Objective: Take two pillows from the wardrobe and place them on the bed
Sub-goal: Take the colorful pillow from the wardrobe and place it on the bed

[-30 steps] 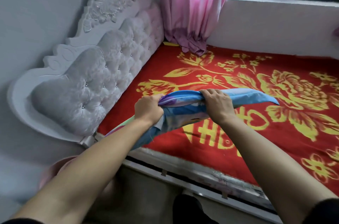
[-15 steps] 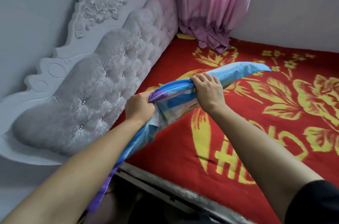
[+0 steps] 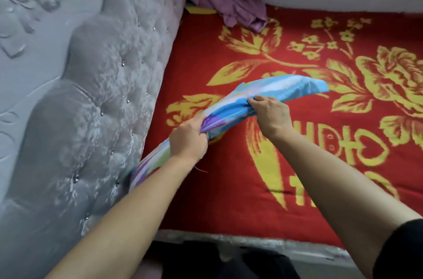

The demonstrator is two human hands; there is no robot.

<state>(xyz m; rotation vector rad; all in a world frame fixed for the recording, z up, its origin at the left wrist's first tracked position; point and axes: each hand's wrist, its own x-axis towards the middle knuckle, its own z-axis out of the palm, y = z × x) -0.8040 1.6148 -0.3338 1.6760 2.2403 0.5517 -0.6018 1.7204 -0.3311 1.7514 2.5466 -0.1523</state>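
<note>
Head view: a person leans over the bed (image 3: 229,198), both hands on a thin blue pillow (image 3: 281,88) held low over the red blanket near the headboard (image 3: 103,95). The left hand (image 3: 187,139) is clenched round the gathered middle; the right hand (image 3: 270,111) pinches the cover further along. The pillow's long axis runs from the headboard's near end, under the left forearm, up and right toward the bed's middle, its free end beyond the right hand. The left hand sits nearer the headboard
</note>
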